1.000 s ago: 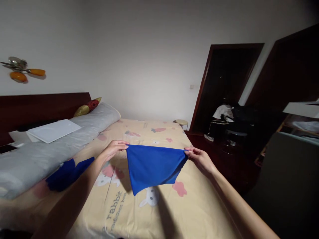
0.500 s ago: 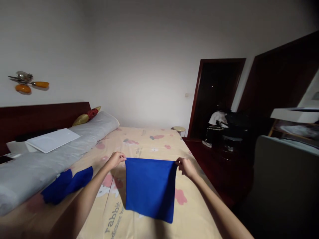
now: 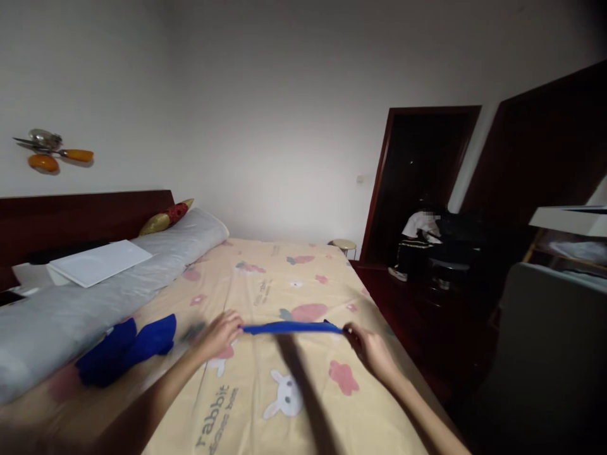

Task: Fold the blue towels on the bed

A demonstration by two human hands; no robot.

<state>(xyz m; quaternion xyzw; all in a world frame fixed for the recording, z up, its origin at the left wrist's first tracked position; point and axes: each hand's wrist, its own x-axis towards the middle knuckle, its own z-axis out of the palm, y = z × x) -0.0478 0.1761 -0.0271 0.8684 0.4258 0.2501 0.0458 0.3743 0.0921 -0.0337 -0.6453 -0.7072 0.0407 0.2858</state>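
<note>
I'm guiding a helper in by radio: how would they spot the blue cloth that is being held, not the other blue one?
Start at the cream cartoon-print bedsheet. Near its middle, the left hand and right hand each grip an end of the held blue cloth. It appears as a thin, taut strip, unlike the crumpled blue pile lying by the grey bolster.

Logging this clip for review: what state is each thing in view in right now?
Blue cloth: stretched edge-on between both hands.
Left hand: closed on one end.
Right hand: closed on the other.
Blue pile: crumpled on the bed.
White sheet: flat on the grey bolster.
</note>
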